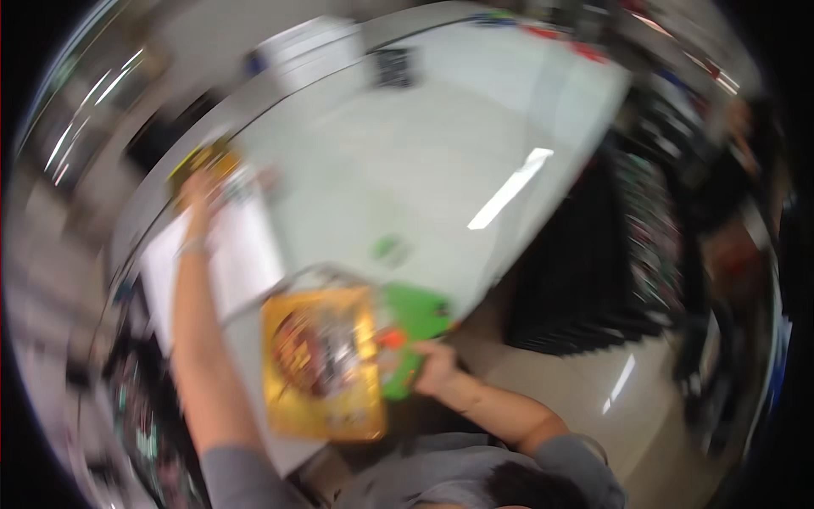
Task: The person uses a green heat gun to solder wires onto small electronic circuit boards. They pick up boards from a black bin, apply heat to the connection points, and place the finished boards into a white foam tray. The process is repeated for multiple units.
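My left hand (199, 188) reaches to the far left end of the table, at a yellow and gold packet (219, 159). Motion blur hides its fingers, so a grip on the packet cannot be made out. White paper sheets (246, 254) lie under and beside that forearm. My right hand (437, 366) is closed at the near edge, beside a flat green piece (415, 310); what its fingers hold is unclear. A small orange-red item (390, 339) shows just left of those fingers. Nearest my body lies a gold packet (369, 390) with a round dark-red picture.
The white table (398, 144) curves away from me. A white box (309, 51) and a dark patterned square (395, 66) are at its far side. A small green item (390, 248) lies mid-table. Black racks (577, 254) stand to the right; a person (729, 161) is beyond.
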Demonstrator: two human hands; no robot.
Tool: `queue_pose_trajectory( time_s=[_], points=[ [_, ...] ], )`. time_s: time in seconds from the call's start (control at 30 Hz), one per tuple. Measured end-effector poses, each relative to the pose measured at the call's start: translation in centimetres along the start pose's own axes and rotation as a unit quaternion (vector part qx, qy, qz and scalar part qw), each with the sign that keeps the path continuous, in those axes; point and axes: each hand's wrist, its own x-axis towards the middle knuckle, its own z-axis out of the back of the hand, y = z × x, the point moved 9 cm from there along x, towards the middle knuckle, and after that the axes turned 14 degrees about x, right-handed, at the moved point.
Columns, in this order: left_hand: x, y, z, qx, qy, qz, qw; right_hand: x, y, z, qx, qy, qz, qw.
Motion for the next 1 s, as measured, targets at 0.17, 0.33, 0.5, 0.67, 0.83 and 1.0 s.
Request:
queue_pose_trajectory(
  time_s=[0.17,0.33,0.5,0.67,0.83,1.0],
  points=[
    [-1.5,0.2,2.7,0.208,-0.086,-0.031,0.974,0.3,-1.5,-3.3,-0.066,0.137,0.01,0.988],
    [-1.9,2.2,3.4,0.136,-0.102,-0.088,0.982,0.0,-1.8,-3.8,-0.081,0.153,-0.005,0.985],
    [-2.7,1.4,1.6,0.262,-0.088,-0.101,0.956,-0.2,-1.1,-3.8,-0.082,0.161,-0.006,0.984],
    [-3.3,1.5,1.9,0.359,-0.105,-0.137,0.917,-0.1,-1.2,-3.9,-0.058,0.177,-0.017,0.982],
    [-3.4,3.2,4.9,-0.011,-0.161,-0.007,0.987,0.0,-1.1,-3.9,-0.053,0.179,-0.016,0.982],
    [-4.6,2.6,7.0,-0.135,-0.178,0.041,0.974,0.1,-1.1,-3.9,-0.053,0.183,-0.019,0.981]
  ],
)
